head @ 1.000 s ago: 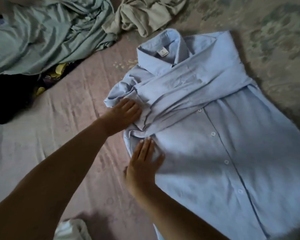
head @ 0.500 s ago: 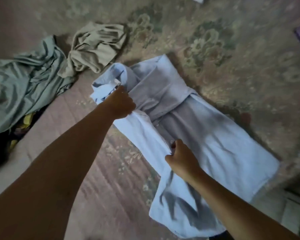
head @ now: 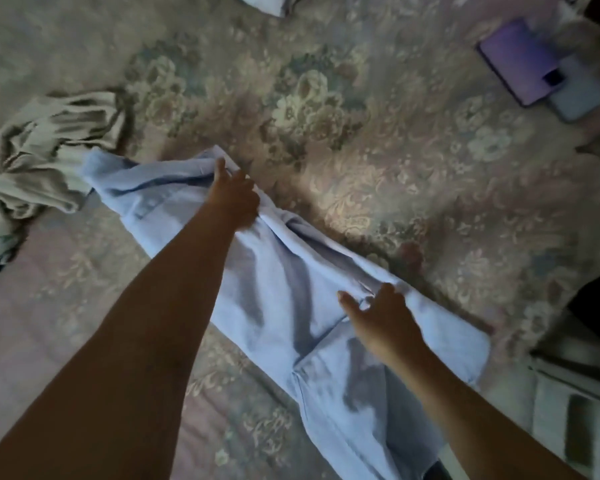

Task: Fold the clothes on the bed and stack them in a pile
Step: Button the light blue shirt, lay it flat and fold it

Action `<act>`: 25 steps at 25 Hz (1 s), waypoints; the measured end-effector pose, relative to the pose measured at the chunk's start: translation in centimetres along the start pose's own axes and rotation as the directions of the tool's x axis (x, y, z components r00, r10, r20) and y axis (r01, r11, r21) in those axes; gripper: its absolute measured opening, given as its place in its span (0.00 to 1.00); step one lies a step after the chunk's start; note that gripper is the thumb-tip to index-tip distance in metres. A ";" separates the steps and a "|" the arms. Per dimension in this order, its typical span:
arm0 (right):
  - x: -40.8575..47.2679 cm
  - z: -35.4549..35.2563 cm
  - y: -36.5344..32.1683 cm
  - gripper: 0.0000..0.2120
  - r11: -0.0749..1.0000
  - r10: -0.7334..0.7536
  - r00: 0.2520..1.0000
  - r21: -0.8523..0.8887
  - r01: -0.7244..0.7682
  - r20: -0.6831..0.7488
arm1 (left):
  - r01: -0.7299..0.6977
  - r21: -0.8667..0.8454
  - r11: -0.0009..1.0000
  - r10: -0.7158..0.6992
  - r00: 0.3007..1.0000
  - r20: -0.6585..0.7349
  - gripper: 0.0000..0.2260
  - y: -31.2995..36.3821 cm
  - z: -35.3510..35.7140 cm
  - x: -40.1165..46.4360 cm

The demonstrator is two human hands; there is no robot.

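The light blue button-up cotton shirt (head: 278,306) lies as a long narrow band running from the left-centre of the frame down to the lower middle, on the floral-patterned bedspread of the bed (head: 378,174). The left hand (head: 234,199) sits at its upper end, fingers (head: 219,167) stretched over the bunched cloth near the collar; whether the hidden thumb pinches anything cannot be told through the blur. The right hand (head: 378,318) lies spread and flat on the folded-over edge at mid-length, gripping nothing.

The risk seems to be the fold loosening: cloth is gathered in ridges between the two hands, and pulling lengthwise could drag the tucked side panel open or set in creases. The lower end reaches the bed's edge and may slide off. A crumpled beige garment (head: 49,157) in the upper left touches the collar end and could get caught up. A purple phone-like slab (head: 520,60) rests in the upper right, well apart.
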State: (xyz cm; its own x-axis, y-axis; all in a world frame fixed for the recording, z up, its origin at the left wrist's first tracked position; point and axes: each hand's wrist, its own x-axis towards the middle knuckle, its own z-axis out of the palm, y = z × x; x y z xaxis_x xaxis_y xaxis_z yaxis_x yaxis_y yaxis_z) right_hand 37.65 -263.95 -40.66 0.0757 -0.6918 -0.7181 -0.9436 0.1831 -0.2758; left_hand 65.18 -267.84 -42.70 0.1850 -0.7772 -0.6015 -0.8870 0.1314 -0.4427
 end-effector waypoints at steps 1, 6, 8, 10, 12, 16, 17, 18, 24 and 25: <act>-0.1 0.8 -0.6 0.41 0.997 0.061 0.998 -0.047 -0.059 0.028 | 0.029 -0.019 0.999 -0.030 0.999 -0.012 0.16 0.4 0.2 0.4; 0.6 4.2 1.5 0.24 0.938 0.140 0.983 -0.333 -0.095 0.115 | 0.093 -0.090 0.992 -0.101 0.991 -0.087 0.15 0.9 1.2 1.3; 0.8 2.3 3.6 0.10 0.926 0.119 0.990 -0.368 -0.085 0.072 | 0.122 -0.088 0.989 -0.129 0.988 -0.081 0.15 1.3 1.3 0.9; 1.6 -0.5 5.6 0.13 0.939 0.022 0.996 -0.343 0.010 0.088 | 0.175 -0.104 0.979 -0.184 0.979 -0.090 0.16 1.7 1.2 0.1; 2.5 -3.7 6.6 0.15 0.952 -0.075 0.994 -0.292 0.096 0.085 | 0.200 -0.250 0.947 -0.249 0.952 -0.179 0.16 2.5 1.5 -0.6; -1.8 -2.0 6.1 0.33 0.910 -0.111 0.983 -0.413 0.042 -0.143 | 0.080 -0.493 0.866 -0.393 0.719 -0.573 0.20 6.1 2.6 -4.2; -3.2 -0.2 6.0 0.40 0.907 -0.098 0.988 -0.420 0.038 -0.122 | 0.030 -0.508 0.861 -0.385 0.691 -0.611 0.22 7.9 2.9 -5.8; -4.2 0.9 6.1 0.46 0.905 -0.095 0.986 -0.424 0.029 -0.136 | -0.029 -0.491 0.871 -0.339 0.687 -0.642 0.23 10.0 3.3 -7.5; -1.7 -3.2 12.1 0.22 0.920 0.007 0.993 -0.388 -0.053 -0.117 | -0.159 -0.197 0.967 -0.047 0.651 -0.758 0.26 13.8 5.3 -9.0; -1.1 -4.4 12.9 0.18 0.944 -0.045 0.997 -0.330 0.021 -0.066 | -0.141 -0.195 0.971 -0.061 0.641 -0.765 0.26 13.0 4.9 -7.8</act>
State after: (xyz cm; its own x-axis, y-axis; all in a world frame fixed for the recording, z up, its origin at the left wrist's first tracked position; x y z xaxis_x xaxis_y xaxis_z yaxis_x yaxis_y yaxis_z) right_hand 24.00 -263.90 -40.68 0.0968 -0.7441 -0.6610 -0.9953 -0.0722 -0.0645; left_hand 54.29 -257.05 -47.05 -0.1510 -0.9770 0.1508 -0.9696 0.1167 -0.2149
